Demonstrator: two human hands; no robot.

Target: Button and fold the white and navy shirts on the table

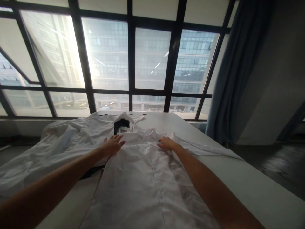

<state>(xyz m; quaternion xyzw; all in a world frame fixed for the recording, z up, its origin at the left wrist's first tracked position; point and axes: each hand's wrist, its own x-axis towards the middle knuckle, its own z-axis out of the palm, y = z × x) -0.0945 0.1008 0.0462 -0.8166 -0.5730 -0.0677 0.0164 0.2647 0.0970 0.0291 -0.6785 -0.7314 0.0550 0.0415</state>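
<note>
A white coat (133, 178), long and buttoned down the front as far as I can make out, lies spread on the white table in front of me, with its collar end away from me. My left hand (113, 145) rests on the left side of its upper part, fingers spread and flat. On the opposite side, near the collar (151, 134), my right hand (166, 143) touches the cloth with slightly bent fingers that look apart. One white sleeve (209, 149) stretches out to the right across the table.
A heap of crumpled white garments (69, 140) lies to the left, with a dark piece (121, 124) showing at its far end. The white table (238, 178) runs towards large black-framed windows (152, 60). A blue curtain (228, 79) hangs at the right.
</note>
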